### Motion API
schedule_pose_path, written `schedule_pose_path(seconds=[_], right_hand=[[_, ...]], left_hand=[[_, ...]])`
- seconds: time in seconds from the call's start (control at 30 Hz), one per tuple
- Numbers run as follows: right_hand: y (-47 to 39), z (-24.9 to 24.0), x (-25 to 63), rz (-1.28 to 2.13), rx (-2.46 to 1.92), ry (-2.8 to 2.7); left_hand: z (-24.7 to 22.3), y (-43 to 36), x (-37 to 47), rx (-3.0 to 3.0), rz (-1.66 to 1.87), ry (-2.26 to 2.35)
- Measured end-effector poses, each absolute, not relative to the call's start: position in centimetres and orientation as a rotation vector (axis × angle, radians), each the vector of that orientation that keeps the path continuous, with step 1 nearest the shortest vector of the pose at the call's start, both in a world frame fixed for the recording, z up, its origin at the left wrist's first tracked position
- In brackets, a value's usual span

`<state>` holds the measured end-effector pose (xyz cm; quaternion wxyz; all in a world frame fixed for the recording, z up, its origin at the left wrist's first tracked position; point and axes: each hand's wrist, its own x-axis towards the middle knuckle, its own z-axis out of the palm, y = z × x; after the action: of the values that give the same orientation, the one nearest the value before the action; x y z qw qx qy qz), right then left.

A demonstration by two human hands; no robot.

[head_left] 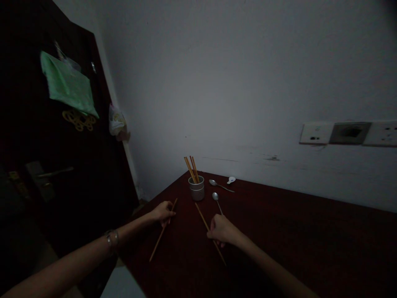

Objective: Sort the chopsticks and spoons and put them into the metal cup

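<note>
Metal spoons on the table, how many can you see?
2: one metal spoon lies right of the cup, the other nearer the right hand, its handle partly hidden.

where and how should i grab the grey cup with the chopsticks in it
Probably around the outer wall of the cup, below the rim, coming in low from the left. It stands upright and its round side is exposed there, while the chopsticks poke up past the rim and spoons lie to the right.
</note>
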<state>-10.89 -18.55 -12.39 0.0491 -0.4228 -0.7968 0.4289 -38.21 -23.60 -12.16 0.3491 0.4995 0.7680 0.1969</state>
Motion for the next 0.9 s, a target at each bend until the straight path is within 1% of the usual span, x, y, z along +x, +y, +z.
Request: schedule_pose_path(seconds=[0.13,0.27,0.43,0.57,0.63,0.7,0.83,0.9], right_hand=[[-18.9,-12.0,-10.8,1.25,-1.277,-2.469],[-19.1,-12.2,-10.7,1.331,-1.25,-2.435],[-18.7,-12.7,-10.3,1.441,-1.166,-2.374],[-18.0,-12.5,-9.6,1.454,-1.181,-2.355],[-17.6,-12.1,-9.1,1.449,-1.155,-2.355],[-17.4,-11.5,-8.5,1.437,-1.131,-2.347],[-17.2,-9.8,-7.3,1.411,-1.133,-2.301],[-17.2,-9.2,-6.9,1.41,-1.121,-2.269]], left_hand=[[-12.6,-23.5,-37.7,1.46,0.481,2.089],[-13.2,-23.2,-37.8,1.595,0.445,2.148],[-13.7,-23.0,-38.0,1.617,0.351,2.15],[-12.6,-22.7,-37.5,1.649,0.397,2.241],[-11.3,-22.1,-37.0,1.664,0.524,2.302],[-9.5,-21.0,-36.6,1.66,0.736,2.307],[-6.2,-17.7,-36.2,1.522,1.239,2.109],[-5.2,-15.8,-35.9,1.411,1.395,1.994]])
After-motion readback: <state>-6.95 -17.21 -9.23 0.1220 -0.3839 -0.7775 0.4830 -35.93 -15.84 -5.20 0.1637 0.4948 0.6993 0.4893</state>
